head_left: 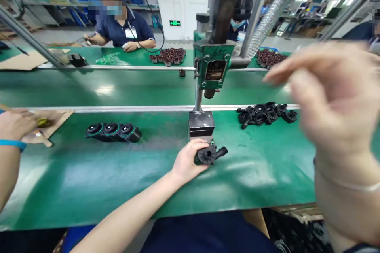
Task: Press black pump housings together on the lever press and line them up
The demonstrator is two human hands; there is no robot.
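My left hand (187, 160) is wrapped around a black plastic pump housing (207, 155) with a round ribbed face and a spout pointing right. The housing is just in front of the black block (202, 121) at the foot of a green bench press (214, 65); whether it touches the block I cannot tell. Raised high at the right, close to the camera, my right hand (335, 95) is blurred by motion. Its fingers stretch to the left with the thumb apart below them, and nothing shows in them.
Three black pump bodies (112, 131) with green rings stand left of the press. A pile of black housings (264, 114) lies to the right. At the far left, a co-worker's hand (18, 124) is over some cardboard (61, 120). Another person (121, 27) sits across the green bench.
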